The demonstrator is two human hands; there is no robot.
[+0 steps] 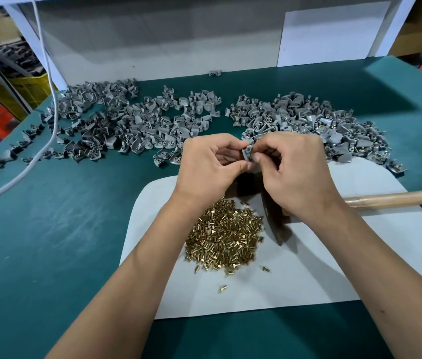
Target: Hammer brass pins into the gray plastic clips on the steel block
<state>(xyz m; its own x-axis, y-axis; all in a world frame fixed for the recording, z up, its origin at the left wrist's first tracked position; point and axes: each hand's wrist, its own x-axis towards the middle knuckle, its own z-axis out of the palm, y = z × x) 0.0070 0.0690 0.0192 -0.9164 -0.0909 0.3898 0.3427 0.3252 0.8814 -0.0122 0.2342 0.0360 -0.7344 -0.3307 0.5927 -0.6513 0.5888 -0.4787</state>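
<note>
A white cable (49, 81) trails down the far left of the green surface (49, 242), past a line of stray gray pieces along its left edge. Two broad heaps of clips, too many to count, spread across the back: a plain gray heap (132, 120) on the left and a heap (308, 123) showing brass on the right, with a gap of bare green between them. In the middle, above a white sheet (295, 275), the left hand (210, 164) and right hand (293, 167) meet, and the fingers (241, 165) of both pinch one clip (247, 153) held in the air between their tips. Beneath the wrists lies one pile of pins (225, 239), uncountable, with three or four strays nearer the sheet's front edge. A dark metal piece (274, 224), partly hidden, sits under the right wrist, and one wooden handle (396, 198) runs off the right edge.
</note>
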